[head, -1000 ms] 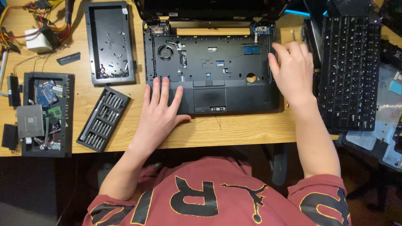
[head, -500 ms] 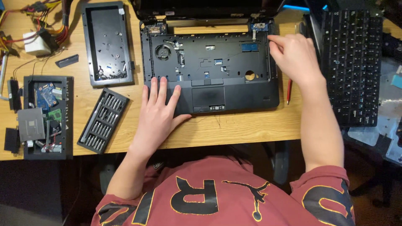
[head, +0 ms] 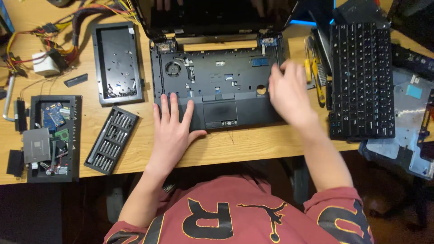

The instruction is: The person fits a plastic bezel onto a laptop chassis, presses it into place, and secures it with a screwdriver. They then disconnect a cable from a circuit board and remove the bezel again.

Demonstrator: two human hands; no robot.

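Head camera, looking down: a person in a red shirt works over a stripped laptop base (head: 217, 86) on a wooden surface (head: 235, 147), its keyboard bay bare and its dark screen tilted back beyond it. The left hand (head: 173, 129) lies flat on the palm rest, fingers (head: 174, 104) spread open and gripping nothing, with the touchpad just to their right. The right hand (head: 287, 92) hovers at the base's right edge, fingers loosely curled and blurred; whether they pinch anything cannot be told. Just right of those fingers lie yellow-handled tools (head: 314, 74), and past them the removed black keyboard (head: 361, 79). Left of the left fingers sits an open screwdriver bit case (head: 110, 140), near the hand but apart from it. Beyond that case rests a black bottom cover (head: 117, 63). Farther left stands a small opened device with circuit boards (head: 52, 138), with a bundle of coloured cables (head: 68, 22) above it.
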